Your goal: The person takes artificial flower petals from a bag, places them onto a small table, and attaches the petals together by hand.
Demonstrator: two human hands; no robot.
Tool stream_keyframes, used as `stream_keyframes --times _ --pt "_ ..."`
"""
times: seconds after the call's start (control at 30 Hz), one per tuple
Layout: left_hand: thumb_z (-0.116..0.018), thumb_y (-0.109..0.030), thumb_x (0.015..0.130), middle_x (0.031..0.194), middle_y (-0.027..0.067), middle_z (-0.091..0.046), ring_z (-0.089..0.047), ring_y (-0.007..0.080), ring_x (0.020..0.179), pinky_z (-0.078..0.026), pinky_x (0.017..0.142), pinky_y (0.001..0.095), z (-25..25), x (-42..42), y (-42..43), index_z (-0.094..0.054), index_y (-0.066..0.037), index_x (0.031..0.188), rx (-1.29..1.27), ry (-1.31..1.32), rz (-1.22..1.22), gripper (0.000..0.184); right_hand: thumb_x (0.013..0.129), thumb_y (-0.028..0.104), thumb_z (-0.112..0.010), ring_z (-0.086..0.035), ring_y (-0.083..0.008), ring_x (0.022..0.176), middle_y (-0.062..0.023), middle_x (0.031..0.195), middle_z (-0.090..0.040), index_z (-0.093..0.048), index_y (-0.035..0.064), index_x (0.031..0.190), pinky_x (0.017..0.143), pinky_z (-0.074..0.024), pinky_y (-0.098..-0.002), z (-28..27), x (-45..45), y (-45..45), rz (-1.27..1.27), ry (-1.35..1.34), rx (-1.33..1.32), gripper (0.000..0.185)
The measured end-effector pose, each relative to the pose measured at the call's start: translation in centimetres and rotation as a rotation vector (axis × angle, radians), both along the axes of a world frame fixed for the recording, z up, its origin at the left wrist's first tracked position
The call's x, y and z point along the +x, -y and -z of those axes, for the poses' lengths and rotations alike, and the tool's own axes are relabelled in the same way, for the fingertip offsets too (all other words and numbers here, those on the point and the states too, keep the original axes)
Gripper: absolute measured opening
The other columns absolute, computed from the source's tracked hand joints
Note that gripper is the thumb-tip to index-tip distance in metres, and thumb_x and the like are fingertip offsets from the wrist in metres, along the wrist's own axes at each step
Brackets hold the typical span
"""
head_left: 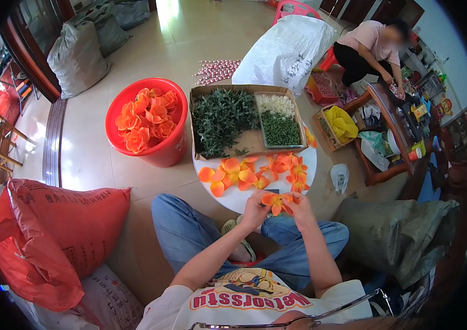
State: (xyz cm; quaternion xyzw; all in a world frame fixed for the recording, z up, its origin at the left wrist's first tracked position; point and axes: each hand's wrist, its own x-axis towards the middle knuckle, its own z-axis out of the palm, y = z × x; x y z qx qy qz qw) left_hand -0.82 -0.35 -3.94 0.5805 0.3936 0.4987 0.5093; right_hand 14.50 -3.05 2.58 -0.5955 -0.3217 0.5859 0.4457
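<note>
Between my hands, over the front edge of the round white table (223, 201), is an orange flower piece (277, 203). My left hand (256, 209) pinches its left side, and my right hand (300, 209) grips its right side. Orange and yellow petal pieces (233, 173) lie on the table just beyond. Behind them a cardboard box (250, 144) holds dark green leaves (222, 118) at its left. In its right part, a clear tray has white bits (276, 105) above green stem-like pieces (280, 129).
A red bucket (167, 157) of orange flowers (148, 118) stands left of the box. Red sack (88, 220) at left, grey-green sack (390, 234) at right. A white sack (283, 52) and pink bead strands (217, 71) lie beyond. Another person (374, 47) sits at back right by a wooden table (390, 121).
</note>
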Motion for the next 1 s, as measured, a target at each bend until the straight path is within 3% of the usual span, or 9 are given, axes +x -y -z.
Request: stream_keyframes --times 0.2,0.3,0.37,0.5,0.6,0.67,0.77,1.0 --pt "-0.071 -0.002 0.073 0.093 0.0093 -0.067 -0.06 0.0258 0.087 -0.048 0.077 0.034 -1.0 -0.3 -0.1 -0.068 -0.004 0.092 0.06 -0.019 -0.003 0.019 0.086 0.004 -0.063 -0.061 -0.0082 0.077 -0.0041 0.088 -0.064 -0.062 -0.0006 0.098 0.068 -0.0483 -0.0203 -2.4 -0.7 -0.1 0.151 -0.105 0.058 0.013" --pt "-0.072 0.0 0.073 0.092 0.0107 -0.065 -0.06 0.0247 0.085 -0.047 0.075 0.0322 -1.2 -0.5 -0.2 -0.067 -0.002 0.093 0.124 -0.049 0.009 0.02 0.083 0.003 -0.066 -0.061 -0.0087 0.077 -0.0038 0.088 -0.064 -0.063 0.0004 0.095 0.068 -0.0482 -0.0212 -3.9 -1.0 -0.3 0.132 0.099 0.186 0.013" --pt "-0.072 -0.001 0.074 0.09 0.01 -0.066 -0.06 0.023 0.085 -0.047 0.075 0.0312 -1.1 -0.4 0.0 -0.067 -0.002 0.093 0.15 -0.04 -0.014 0.02 0.078 -0.001 -0.067 -0.061 -0.0134 0.077 -0.0046 0.087 -0.064 -0.064 0.0019 0.093 0.068 -0.0492 -0.0251 -2.9 -0.7 -0.6 0.144 0.466 0.434 0.015" --pt "-0.071 -0.006 0.079 0.085 0.0053 -0.067 -0.062 0.0168 0.081 -0.048 0.074 0.0287 -1.8 -0.2 1.1 -0.068 -0.002 0.091 -0.057 0.066 -0.101 0.013 0.066 -0.006 -0.065 -0.06 -0.0241 0.079 -0.0065 0.087 -0.061 -0.065 0.0044 0.088 0.069 -0.0503 -0.0342 -4.5 -1.2 -0.8 0.05 1.284 0.95 0.025" --pt "-0.066 -0.014 0.087 0.082 0.0025 -0.066 -0.061 0.0106 0.077 -0.048 0.071 0.0248 -1.4 -0.7 2.1 -0.067 0.0 0.092 -0.349 0.243 -0.055 0.015 0.061 -0.005 -0.065 -0.058 -0.0285 0.081 -0.0062 0.088 -0.061 -0.064 0.0052 0.086 0.068 -0.0491 -0.0381 -2.9 -1.5 0.0 -0.044 1.289 1.021 0.027" --pt "-0.062 -0.02 0.091 0.082 0.001 -0.064 -0.06 0.0078 0.075 -0.048 0.07 0.0225 -1.1 -0.9 2.4 -0.067 0.001 0.092 -0.565 0.432 0.029 0.021 0.062 -0.004 -0.066 -0.058 -0.0267 0.08 -0.0054 0.088 -0.061 -0.065 0.0053 0.086 0.067 -0.0486 -0.037 -2.1 -1.7 0.6 -0.076 1.299 1.039 0.026" --pt "-0.06 -0.024 0.092 0.084 0.0015 -0.065 -0.06 0.0082 0.075 -0.049 0.072 0.0225 -4.1 -1.4 2.1 -0.067 0.0 0.093 -0.802 0.505 0.084 0.025 0.063 -0.002 -0.067 -0.058 -0.0252 0.079 -0.0049 0.088 -0.061 -0.065 0.0056 0.087 0.066 -0.0478 -0.0359 -1.4 -1.7 1.1 -0.107 1.306 1.054 0.025" --pt "-0.063 -0.017 0.09 0.09 0.0034 -0.067 -0.062 0.0074 0.078 -0.05 0.074 0.0217 -3.0 -1.2 1.0 -0.065 -0.002 0.098 -0.768 0.492 0.14 0.018 0.064 -0.002 -0.068 -0.058 -0.0239 0.078 -0.0047 0.089 -0.061 -0.067 0.0054 0.088 0.066 -0.0474 -0.0356 -1.2 -1.5 1.5 -0.133 1.32 1.05 0.025"
